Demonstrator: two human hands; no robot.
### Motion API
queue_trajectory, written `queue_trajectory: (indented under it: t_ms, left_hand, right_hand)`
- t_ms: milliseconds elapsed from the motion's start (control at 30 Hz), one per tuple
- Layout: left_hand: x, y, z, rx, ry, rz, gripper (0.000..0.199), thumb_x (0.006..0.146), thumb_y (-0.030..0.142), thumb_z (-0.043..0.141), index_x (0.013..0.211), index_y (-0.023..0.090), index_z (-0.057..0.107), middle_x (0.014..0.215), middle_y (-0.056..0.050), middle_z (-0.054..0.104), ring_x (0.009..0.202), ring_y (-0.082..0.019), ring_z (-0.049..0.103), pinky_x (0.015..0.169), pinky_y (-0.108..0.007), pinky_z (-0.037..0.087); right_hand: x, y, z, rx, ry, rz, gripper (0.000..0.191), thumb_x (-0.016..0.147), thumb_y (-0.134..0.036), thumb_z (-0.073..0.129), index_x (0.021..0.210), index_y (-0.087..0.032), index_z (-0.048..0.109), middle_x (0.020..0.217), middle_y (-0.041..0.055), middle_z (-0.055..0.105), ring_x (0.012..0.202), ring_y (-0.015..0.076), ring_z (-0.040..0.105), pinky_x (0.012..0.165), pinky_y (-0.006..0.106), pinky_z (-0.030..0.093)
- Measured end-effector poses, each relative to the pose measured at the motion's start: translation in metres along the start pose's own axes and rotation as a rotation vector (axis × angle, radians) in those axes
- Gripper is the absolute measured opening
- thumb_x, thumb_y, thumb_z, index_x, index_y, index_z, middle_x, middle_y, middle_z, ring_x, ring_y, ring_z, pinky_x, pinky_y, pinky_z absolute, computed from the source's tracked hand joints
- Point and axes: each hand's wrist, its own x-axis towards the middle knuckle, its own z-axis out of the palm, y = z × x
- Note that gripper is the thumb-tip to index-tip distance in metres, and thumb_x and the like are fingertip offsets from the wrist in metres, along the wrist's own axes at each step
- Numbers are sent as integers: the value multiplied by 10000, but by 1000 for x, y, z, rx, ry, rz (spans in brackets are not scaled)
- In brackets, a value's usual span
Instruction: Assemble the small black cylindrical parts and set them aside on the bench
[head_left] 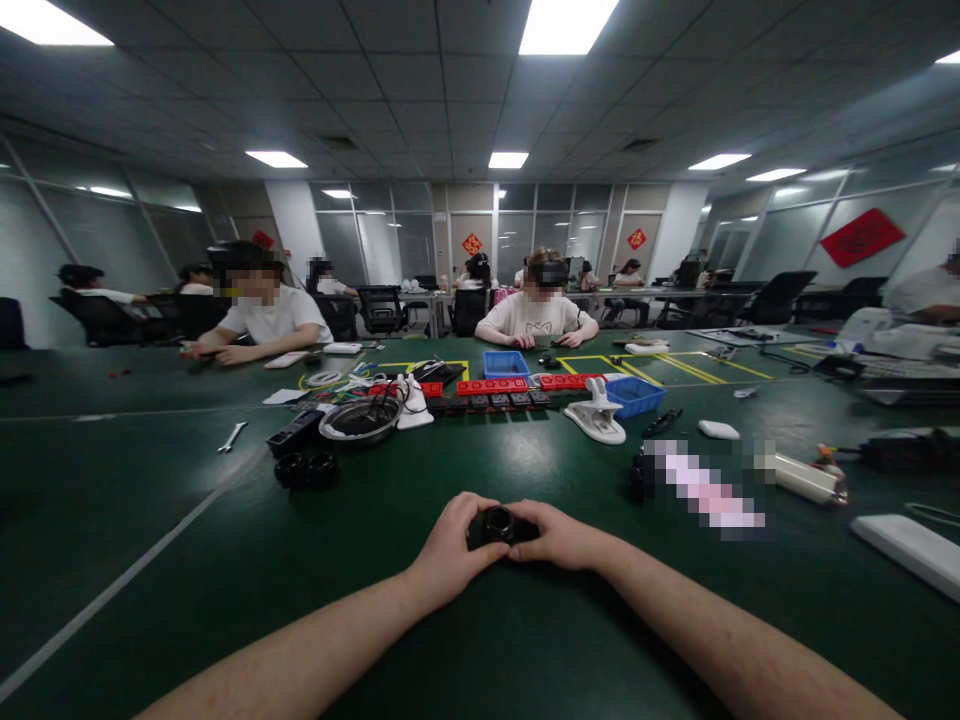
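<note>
Between my two hands is a black object with a round, lens-like ring (499, 522) facing up; it looks like a small camera, though much of its body is covered. My left hand (459, 540) wraps its left side, thumb along the near edge. Around the right side curl the fingers of my right hand (553, 535), and both thumb tips nearly meet in front. The object is low over the green table (480, 625); whether it rests on the surface I cannot tell.
Beyond my hands lie black round parts (306, 470), a metal bowl (360, 422), a white clamp (598, 415), red power strips (493, 386) and blue baskets (634, 397). A wrench (233, 437) lies left, a white case (911, 550) right. A co-worker (538, 310) sits opposite.
</note>
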Motion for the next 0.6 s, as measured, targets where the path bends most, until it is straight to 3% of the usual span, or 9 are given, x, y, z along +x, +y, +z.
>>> queue_trajectory:
  t_ms: [600]
  left_hand:
    - [1, -4, -1, -44, -72, 8, 406, 683, 251, 613, 1073, 229, 502, 929, -30, 486, 780, -164, 470, 606, -236, 385]
  right_hand:
    - [0, 1, -1, -72, 12, 37, 253, 654, -166, 616, 899, -134, 560, 825, 3, 535, 773, 149, 487, 709, 258, 385]
